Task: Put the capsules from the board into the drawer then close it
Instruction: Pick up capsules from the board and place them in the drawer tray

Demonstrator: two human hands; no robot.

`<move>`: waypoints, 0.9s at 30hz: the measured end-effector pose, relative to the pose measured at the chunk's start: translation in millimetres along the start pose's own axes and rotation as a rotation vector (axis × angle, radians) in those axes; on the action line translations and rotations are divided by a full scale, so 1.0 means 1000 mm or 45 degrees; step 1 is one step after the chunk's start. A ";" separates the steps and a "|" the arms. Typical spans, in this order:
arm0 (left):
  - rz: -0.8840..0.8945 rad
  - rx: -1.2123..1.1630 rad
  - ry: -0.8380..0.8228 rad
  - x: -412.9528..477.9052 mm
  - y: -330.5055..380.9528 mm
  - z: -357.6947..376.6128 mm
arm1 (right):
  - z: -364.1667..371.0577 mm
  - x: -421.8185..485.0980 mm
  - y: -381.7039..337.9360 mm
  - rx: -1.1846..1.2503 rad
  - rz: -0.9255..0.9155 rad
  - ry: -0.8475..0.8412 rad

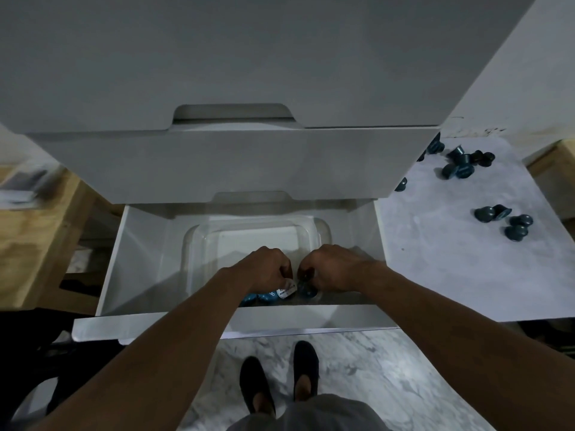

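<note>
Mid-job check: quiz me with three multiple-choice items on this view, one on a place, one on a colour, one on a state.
1. Where do the loose capsules wait?
A) on the floor
B) on the white board at the right
C) on the wooden bench

2. What colour are they?
A) red
B) yellow
C) dark blue

3. The drawer is:
A) pulled open
B) shut
C) taken out and set on the floor

Answers: 1 B, they lie scattered on the board. 2 C, every capsule body looks dark blue. 3 A, the left hand and right hand reach down into it.
</note>
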State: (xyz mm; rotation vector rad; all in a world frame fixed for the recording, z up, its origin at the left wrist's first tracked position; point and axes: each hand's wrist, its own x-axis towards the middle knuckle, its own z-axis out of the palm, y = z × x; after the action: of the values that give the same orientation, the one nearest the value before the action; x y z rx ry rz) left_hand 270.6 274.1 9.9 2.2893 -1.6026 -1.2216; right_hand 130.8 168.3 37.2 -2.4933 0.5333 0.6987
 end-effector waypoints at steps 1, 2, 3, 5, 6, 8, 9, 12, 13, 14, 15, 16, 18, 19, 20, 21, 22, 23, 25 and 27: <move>-0.005 0.009 -0.012 0.000 0.001 0.000 | 0.001 0.000 0.000 0.003 -0.003 -0.012; -0.011 0.019 -0.022 -0.001 0.001 0.000 | 0.002 0.001 0.000 0.005 -0.005 -0.020; -0.018 0.030 -0.028 -0.001 0.002 0.001 | 0.003 0.002 0.001 0.004 -0.008 -0.023; -0.028 0.038 -0.017 -0.002 0.003 0.002 | 0.005 0.004 0.002 -0.006 -0.018 -0.015; -0.030 0.040 0.003 -0.003 0.004 0.002 | 0.006 0.005 0.003 -0.009 -0.017 0.001; -0.047 0.050 0.068 -0.004 0.006 0.001 | 0.005 0.004 0.004 0.017 -0.003 0.064; -0.064 0.059 0.114 -0.005 0.007 0.000 | 0.003 0.003 0.004 0.042 0.006 0.106; -0.129 0.102 0.302 -0.011 0.009 -0.006 | -0.005 -0.002 0.004 0.084 0.027 0.281; -0.143 0.137 0.375 -0.015 0.011 -0.009 | -0.007 -0.005 0.004 0.070 0.045 0.360; -0.151 0.187 0.453 -0.019 0.014 -0.011 | -0.010 -0.009 0.003 0.047 0.070 0.442; -0.149 0.242 0.535 -0.024 0.018 -0.014 | -0.012 -0.014 0.001 0.019 0.097 0.521; -0.132 0.286 0.614 -0.030 0.022 -0.017 | -0.015 -0.020 -0.001 -0.002 0.131 0.586; -0.055 0.331 0.751 -0.042 0.034 -0.022 | -0.020 -0.034 -0.007 -0.005 0.197 0.710; -0.013 0.351 0.806 -0.049 0.040 -0.024 | -0.022 -0.042 -0.009 0.009 0.234 0.771; 0.027 0.380 0.846 -0.057 0.047 -0.026 | -0.023 -0.051 -0.011 0.020 0.273 0.829; 0.077 0.423 0.878 -0.065 0.053 -0.027 | -0.023 -0.061 -0.013 0.022 0.311 0.884; 0.138 0.476 0.905 -0.072 0.060 -0.028 | -0.022 -0.071 -0.014 0.021 0.349 0.934; 0.202 0.524 0.930 -0.078 0.067 -0.029 | -0.020 -0.083 -0.014 0.022 0.382 0.974; 0.304 0.547 0.980 -0.088 0.082 -0.030 | -0.014 -0.107 -0.015 0.030 0.434 1.036; 0.387 0.523 1.001 -0.095 0.101 -0.029 | -0.008 -0.131 -0.014 0.034 0.486 1.078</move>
State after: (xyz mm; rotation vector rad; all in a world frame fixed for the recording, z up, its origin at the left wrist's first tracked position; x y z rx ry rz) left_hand 201.8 297.4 131.3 2.1622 -1.8387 0.1083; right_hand 36.5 205.2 121.7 -2.6016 1.3169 -0.2987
